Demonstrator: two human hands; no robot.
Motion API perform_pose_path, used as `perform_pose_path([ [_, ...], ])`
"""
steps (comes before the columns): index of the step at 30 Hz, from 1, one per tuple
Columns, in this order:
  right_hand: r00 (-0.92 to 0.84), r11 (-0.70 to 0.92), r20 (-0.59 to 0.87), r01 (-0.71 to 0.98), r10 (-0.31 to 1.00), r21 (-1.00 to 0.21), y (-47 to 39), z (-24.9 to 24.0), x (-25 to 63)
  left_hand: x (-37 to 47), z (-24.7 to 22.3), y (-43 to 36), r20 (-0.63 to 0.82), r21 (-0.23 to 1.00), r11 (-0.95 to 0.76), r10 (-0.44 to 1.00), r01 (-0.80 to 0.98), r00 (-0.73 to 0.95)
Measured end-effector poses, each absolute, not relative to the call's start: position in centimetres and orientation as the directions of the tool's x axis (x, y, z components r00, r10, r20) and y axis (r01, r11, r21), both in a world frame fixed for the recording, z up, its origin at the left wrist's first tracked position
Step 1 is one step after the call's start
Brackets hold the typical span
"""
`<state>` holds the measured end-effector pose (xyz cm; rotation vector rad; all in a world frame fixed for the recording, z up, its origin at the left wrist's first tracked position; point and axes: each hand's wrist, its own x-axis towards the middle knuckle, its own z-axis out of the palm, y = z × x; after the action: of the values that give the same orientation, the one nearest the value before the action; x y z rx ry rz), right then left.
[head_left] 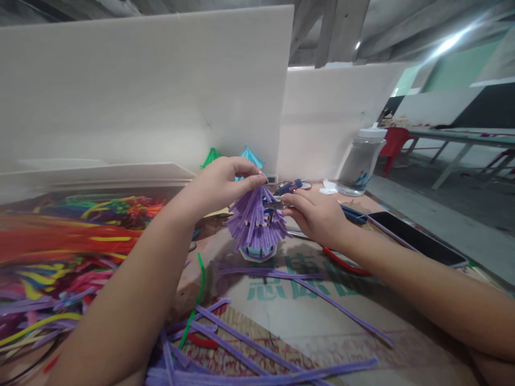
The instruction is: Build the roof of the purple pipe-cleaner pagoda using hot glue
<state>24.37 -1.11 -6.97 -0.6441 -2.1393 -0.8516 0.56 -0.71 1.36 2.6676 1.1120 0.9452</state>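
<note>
A small pagoda [257, 228] covered in purple pipe cleaners stands upright on cardboard, with layered roofs and a pale blue base. My left hand [229, 182] pinches the tip of its top roof between thumb and fingers. At the roof's right side, my right hand [316, 212] is closed on a thin metal tool [276, 204], which reaches in among the purple strips; most of it is hidden by the fingers. Loose purple pipe cleaners [341, 309] lie in front of the pagoda, and a green pipe cleaner [201, 279] is to its left.
Many coloured pipe cleaners [68, 236] are heaped at left. Behind stand green [211, 156] and blue [251, 155] roofed models and a dark blue glue gun [288, 187]. At right are a water bottle [360, 163], a phone [416, 238] and a red-handled tool [346, 264]. White boards [140, 91] rise behind.
</note>
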Motion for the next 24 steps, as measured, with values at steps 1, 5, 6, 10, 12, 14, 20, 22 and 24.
perform_pose_path([
  [1, -0.606, 0.656, 0.777, 0.66, 0.174, 0.367, -1.13, -6.97, 24.36, 0.57, 1.36, -0.71, 0.506, 0.316, -0.729, 0.671, 0.608, 0.542],
  [5, -0.606, 0.657, 0.777, 0.659, 0.173, 0.368, -1.25, -6.92, 24.27, 0.58, 1.35, -0.69, 0.505, 0.319, -0.727, 0.674, 0.608, 0.54],
  [6, -0.607, 0.655, 0.776, 0.66, 0.174, 0.369, -1.26, -6.91, 24.24, 0.58, 1.35, -0.7, 0.505, 0.318, -0.727, 0.673, 0.608, 0.54],
  [10, -0.609, 0.649, 0.773, 0.663, 0.179, 0.372, -1.2, -6.93, 24.17, 0.59, 1.36, -0.74, 0.508, 0.313, -0.73, 0.669, 0.607, 0.543],
  [12, -0.61, 0.65, 0.773, 0.662, 0.178, 0.373, -1.16, -6.95, 24.15, 0.61, 1.37, -0.77, 0.507, 0.312, -0.731, 0.669, 0.607, 0.544],
  [14, -0.61, 0.65, 0.772, 0.661, 0.176, 0.375, -1.17, -6.95, 24.12, 0.65, 1.38, -0.8, 0.501, 0.314, -0.725, 0.675, 0.612, 0.542],
  [20, -0.607, 0.644, 0.777, 0.664, 0.167, 0.38, -1.39, -6.85, 24.05, 0.71, 1.41, -0.92, 0.509, 0.308, -0.724, 0.673, 0.617, 0.536],
  [22, -0.607, 0.648, 0.777, 0.661, 0.166, 0.378, -1.42, -6.82, 24.04, 0.7, 1.41, -0.92, 0.511, 0.302, -0.73, 0.667, 0.613, 0.542],
  [24, -0.606, 0.654, 0.778, 0.659, 0.168, 0.371, -1.43, -6.81, 24.04, 0.69, 1.4, -0.9, 0.511, 0.302, -0.731, 0.666, 0.612, 0.544],
])
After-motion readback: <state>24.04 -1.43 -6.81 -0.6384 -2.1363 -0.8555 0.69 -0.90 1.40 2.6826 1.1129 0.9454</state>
